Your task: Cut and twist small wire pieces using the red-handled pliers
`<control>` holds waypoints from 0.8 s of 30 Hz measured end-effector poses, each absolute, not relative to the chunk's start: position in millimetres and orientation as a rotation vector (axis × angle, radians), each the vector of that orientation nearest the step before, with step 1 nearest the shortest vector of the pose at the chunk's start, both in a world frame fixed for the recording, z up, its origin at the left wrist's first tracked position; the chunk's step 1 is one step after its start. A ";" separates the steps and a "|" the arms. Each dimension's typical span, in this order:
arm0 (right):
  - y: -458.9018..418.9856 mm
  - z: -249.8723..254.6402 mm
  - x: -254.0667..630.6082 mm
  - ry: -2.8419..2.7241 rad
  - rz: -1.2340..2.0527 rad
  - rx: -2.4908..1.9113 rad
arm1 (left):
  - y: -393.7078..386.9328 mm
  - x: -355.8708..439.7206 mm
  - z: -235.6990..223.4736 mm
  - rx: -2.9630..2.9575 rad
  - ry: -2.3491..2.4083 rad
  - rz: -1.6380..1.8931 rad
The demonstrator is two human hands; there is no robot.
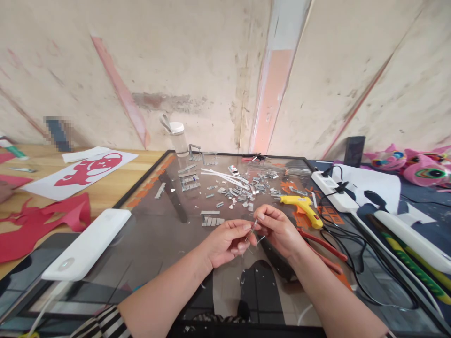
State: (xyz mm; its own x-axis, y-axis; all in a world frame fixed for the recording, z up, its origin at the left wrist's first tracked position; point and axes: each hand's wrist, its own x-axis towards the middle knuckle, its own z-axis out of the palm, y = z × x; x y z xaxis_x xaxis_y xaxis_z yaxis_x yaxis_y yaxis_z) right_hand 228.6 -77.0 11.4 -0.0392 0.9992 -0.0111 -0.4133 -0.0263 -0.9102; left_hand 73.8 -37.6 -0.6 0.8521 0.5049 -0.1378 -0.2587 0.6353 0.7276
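My left hand [227, 240] and my right hand [280, 230] meet over the dark glass tabletop [158, 263], fingertips almost touching. Both pinch a thin silvery strip [253, 226], too small to tell its exact kind. A short pale piece sticks out beneath the fingers. Beyond them lies a loose pile of small grey pieces [246, 188]. Small grey assembled frames [189, 180] stand to the left of the pile, with another slatted one [211, 219] near my left hand. Right of my right hand rests a yellow hot glue gun [301, 206]; red-handled pliers [326, 251] lie partly behind my wrist.
A white power strip [334, 192] and black cables [355, 258] run along the right. A lidded bottle [179, 138] stands at the back. A white lamp-like bar [88, 244] juts in at left. Another person's hand [6, 190] is beside red cut-outs [45, 223].
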 end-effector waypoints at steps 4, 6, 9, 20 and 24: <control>-77.3 10.5 228.1 -0.883 1.477 -0.856 | -36.9 73.3 -1.4 0.774 0.358 0.403; -77.4 9.6 228.0 -0.858 1.498 -0.863 | -36.9 73.4 -1.6 0.782 0.373 0.397; -76.9 7.6 229.0 -0.836 1.522 -0.885 | -37.2 74.0 0.1 0.834 0.424 0.446; -77.3 12.0 224.4 -1.085 1.170 -1.234 | -41.7 78.0 5.6 1.178 0.721 0.634; -76.2 10.1 225.6 -1.185 1.055 -1.314 | -43.2 78.6 4.5 1.277 0.735 0.664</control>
State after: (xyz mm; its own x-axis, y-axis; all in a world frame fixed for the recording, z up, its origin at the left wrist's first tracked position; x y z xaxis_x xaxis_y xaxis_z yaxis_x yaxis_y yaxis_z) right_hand 225.6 -76.2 10.1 0.1278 0.9914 0.0281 0.0873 0.0169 -0.9960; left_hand 78.6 -43.2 4.5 0.6072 0.7862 -0.1147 -0.0352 0.1708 0.9847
